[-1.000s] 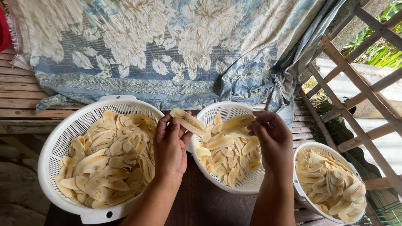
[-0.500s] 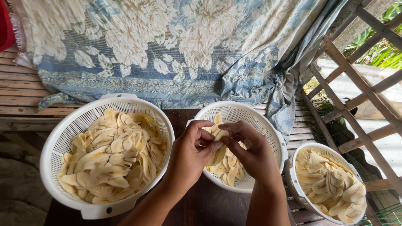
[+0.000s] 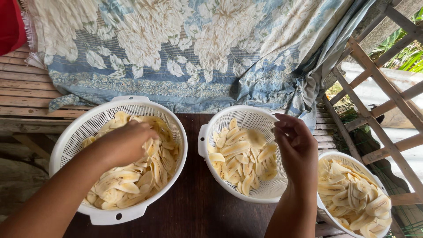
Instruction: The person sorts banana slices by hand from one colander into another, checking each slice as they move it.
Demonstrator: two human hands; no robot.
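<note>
My left hand (image 3: 125,143) reaches palm down into the large white colander (image 3: 59,150) on the left. Its fingers are buried among pale yellow banana slices (image 3: 132,180), and a grip cannot be made out. My right hand (image 3: 296,147) hovers over the right rim of the middle white colander (image 3: 246,109), fingers loosely curled with nothing visible in them. That colander holds a shallower layer of long banana slices (image 3: 240,158). A third, smaller white colander (image 3: 337,154) with more slices (image 3: 352,198) sits lower at the right, by my right wrist.
The colanders stand on a dark wooden table (image 3: 198,207). A blue and cream floral cloth (image 3: 176,48) hangs over a slatted wooden bench (image 3: 22,88) behind. A wooden lattice frame (image 3: 383,88) leans at the right. Something red (image 3: 9,26) is at the top left.
Both hands were together over the middle colander with a slice. Now my left hand has swung into the large left colander, and my right hand has moved to the middle colander's right rim, empty.
</note>
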